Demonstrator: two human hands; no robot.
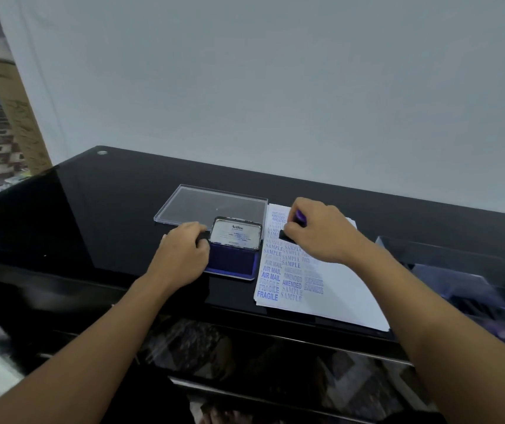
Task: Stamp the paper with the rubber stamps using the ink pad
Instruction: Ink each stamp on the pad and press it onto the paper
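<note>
A white sheet of paper (330, 286) lies on the black glass table, its left part covered with blue stamped words such as SAMPLE, AIR MAIL, AMENDED and FRAGILE. My right hand (318, 231) grips a rubber stamp (291, 229) with a purple handle and black base, pressed down on the upper part of the paper. Left of the paper sits the ink pad (230, 264), its blue pad exposed and its metal lid (235, 234) standing up. My left hand (184, 249) rests at the pad's left edge, fingers curled against a dark object that I cannot make out.
A clear plastic lid or tray (208, 206) lies flat behind the ink pad. A clear box (459, 270) holding purple stamps stands at the right edge of the table (92, 209). A wall rises close behind the table. A cardboard box (15, 111) stands at the far left.
</note>
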